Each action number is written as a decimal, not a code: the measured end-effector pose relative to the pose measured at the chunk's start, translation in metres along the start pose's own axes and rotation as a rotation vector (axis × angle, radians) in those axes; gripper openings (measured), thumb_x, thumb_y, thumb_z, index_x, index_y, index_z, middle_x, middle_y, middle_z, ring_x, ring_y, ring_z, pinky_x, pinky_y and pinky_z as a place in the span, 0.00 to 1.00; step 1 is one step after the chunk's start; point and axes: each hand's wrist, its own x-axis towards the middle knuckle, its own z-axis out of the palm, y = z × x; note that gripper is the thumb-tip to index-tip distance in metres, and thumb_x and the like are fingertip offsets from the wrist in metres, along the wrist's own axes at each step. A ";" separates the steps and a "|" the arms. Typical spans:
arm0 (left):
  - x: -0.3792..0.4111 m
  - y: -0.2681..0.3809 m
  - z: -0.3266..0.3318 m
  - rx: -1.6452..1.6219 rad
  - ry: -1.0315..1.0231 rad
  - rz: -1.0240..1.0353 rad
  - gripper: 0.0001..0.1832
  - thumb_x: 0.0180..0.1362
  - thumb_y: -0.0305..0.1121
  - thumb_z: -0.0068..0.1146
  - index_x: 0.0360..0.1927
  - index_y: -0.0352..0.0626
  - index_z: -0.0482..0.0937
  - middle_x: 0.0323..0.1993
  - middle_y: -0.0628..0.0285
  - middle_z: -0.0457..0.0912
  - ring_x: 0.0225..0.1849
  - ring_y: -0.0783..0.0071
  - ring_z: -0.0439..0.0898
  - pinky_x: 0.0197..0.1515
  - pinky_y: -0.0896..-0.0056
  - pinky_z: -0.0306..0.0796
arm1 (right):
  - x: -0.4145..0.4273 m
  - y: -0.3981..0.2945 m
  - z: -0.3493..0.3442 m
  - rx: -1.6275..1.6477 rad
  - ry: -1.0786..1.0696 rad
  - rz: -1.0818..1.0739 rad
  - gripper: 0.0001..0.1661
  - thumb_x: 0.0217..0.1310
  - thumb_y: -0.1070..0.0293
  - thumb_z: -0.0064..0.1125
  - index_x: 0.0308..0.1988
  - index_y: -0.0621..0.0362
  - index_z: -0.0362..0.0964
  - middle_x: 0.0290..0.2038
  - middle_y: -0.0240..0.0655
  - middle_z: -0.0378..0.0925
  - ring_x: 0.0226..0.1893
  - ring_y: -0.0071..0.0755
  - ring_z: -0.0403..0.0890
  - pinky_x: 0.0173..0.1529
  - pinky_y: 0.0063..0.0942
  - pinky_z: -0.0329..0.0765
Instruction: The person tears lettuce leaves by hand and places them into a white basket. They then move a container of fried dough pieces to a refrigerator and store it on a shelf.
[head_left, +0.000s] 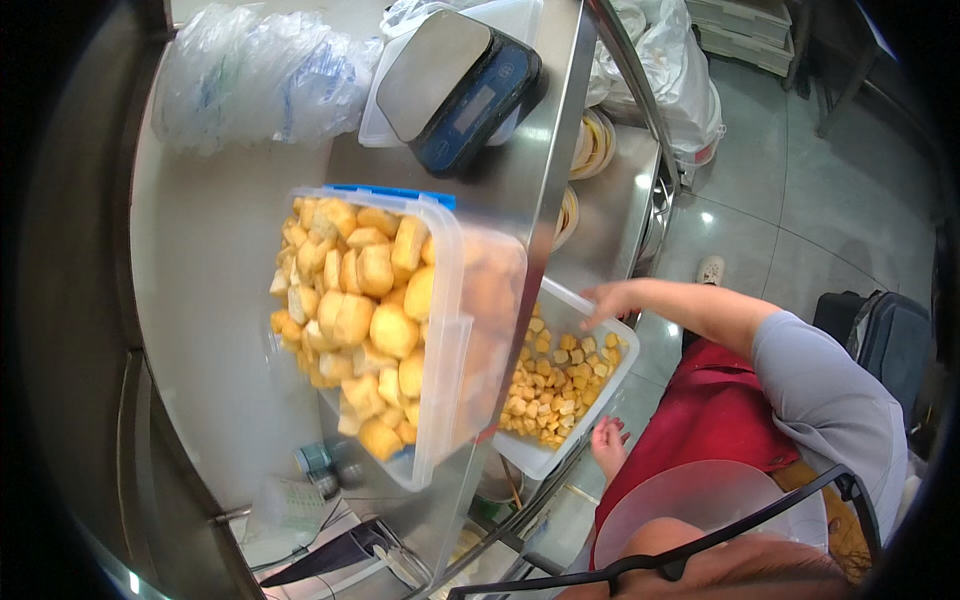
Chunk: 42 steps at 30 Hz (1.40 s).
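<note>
On the lower shelf a white plastic tray (634, 345) holds many small golden fried tofu puffs (559, 390). My right hand (613, 300) is over the tray's far corner, fingers spread and slightly blurred. Whether it touches the rim I cannot tell. Beside the tray's near side is my left hand (609, 444), its fingers loosely curled and nothing visible in them. Above, on the steel shelf, a clear plastic box (442, 360) is heaped with larger tofu puffs (360, 300). It partly overhangs the view of the tray.
A digital scale (457, 97) rests on a white lid at the back. Bundled plastic bags (262, 82) lie by the wall. The steel shelf edge (551, 187) runs between box and tray. White bags (660, 67) and a dark bin (889, 337) stand on the floor side.
</note>
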 end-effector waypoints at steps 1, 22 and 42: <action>0.013 -0.009 -0.022 -0.120 0.081 -0.081 0.23 0.62 0.34 0.54 0.61 0.44 0.67 0.52 0.56 0.77 0.49 0.58 0.78 0.46 0.56 0.75 | 0.011 0.030 0.022 -0.239 0.194 -0.205 0.49 0.47 0.57 0.69 0.66 0.58 0.56 0.58 0.51 0.71 0.59 0.52 0.72 0.61 0.41 0.71; 0.100 0.136 -0.091 0.161 0.023 0.035 0.12 0.55 0.27 0.52 0.43 0.41 0.68 0.32 0.56 0.77 0.17 0.72 0.70 0.15 0.75 0.61 | -0.254 0.066 0.203 0.279 1.157 0.287 0.29 0.47 0.72 0.53 0.54 0.56 0.71 0.46 0.52 0.79 0.49 0.56 0.79 0.53 0.43 0.76; 0.212 0.205 0.075 0.924 -1.451 0.499 0.16 0.57 0.25 0.56 0.48 0.37 0.67 0.37 0.62 0.75 0.30 0.78 0.73 0.29 0.77 0.69 | 0.086 0.038 0.547 1.780 2.433 0.053 0.29 0.35 0.82 0.54 0.46 0.67 0.73 0.35 0.39 0.79 0.37 0.35 0.79 0.44 0.30 0.76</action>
